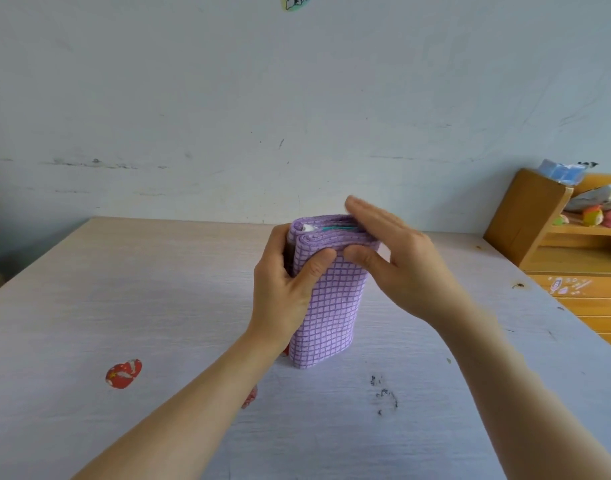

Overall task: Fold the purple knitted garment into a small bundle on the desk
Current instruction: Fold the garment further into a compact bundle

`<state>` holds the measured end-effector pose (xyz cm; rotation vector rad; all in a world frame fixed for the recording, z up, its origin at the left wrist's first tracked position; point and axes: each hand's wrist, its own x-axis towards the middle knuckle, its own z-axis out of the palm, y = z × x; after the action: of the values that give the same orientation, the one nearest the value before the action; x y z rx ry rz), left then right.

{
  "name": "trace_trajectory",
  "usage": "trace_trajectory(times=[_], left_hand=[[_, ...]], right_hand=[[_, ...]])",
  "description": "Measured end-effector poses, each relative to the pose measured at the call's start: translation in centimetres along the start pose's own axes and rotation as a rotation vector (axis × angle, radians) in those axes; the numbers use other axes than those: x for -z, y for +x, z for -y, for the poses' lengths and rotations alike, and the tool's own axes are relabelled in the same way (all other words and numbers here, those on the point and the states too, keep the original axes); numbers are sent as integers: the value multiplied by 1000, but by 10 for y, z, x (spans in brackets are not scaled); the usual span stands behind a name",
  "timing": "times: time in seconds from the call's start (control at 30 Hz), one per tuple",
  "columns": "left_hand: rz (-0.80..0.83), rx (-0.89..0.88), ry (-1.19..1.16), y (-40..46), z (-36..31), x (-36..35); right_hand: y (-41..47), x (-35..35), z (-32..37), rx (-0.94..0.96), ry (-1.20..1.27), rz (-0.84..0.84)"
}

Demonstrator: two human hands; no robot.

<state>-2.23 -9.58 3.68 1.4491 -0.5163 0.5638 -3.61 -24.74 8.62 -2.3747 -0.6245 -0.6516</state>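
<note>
Pinching the purple grid-patterned knitted garment (pixel 328 299), folded upright on the pale wooden desk (pixel 124 289) at frame centre, in our closed left hand (pixel 283 289), we press its top layers level with our open, flat right hand (pixel 397 258).

Lilac garment (pixel 328 299) with darker purple grid; pale desk (pixel 124 289).

We see a round red sticker with white marks (pixel 123 373) near us. Far off on the right stands a yellow wooden shelf (pixel 553 233) holding small bright toys (pixel 604 216).
</note>
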Motion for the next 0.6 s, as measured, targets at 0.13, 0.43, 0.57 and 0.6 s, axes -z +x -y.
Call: trace_trajectory(times=[0.13, 0.43, 0.57, 0.6], left_hand=[[61, -11, 3, 1, 0, 3], [380, 186, 112, -21, 24, 23], [301, 220, 95, -15, 17, 28], [286, 236, 76, -13, 16, 28]], right_hand=[[-3, -5, -7, -262, 555, 89], [10, -13, -4, -220, 558, -22], [21, -22, -1, -337, 638, -119], [24, -25, -2, -387, 685, -139]])
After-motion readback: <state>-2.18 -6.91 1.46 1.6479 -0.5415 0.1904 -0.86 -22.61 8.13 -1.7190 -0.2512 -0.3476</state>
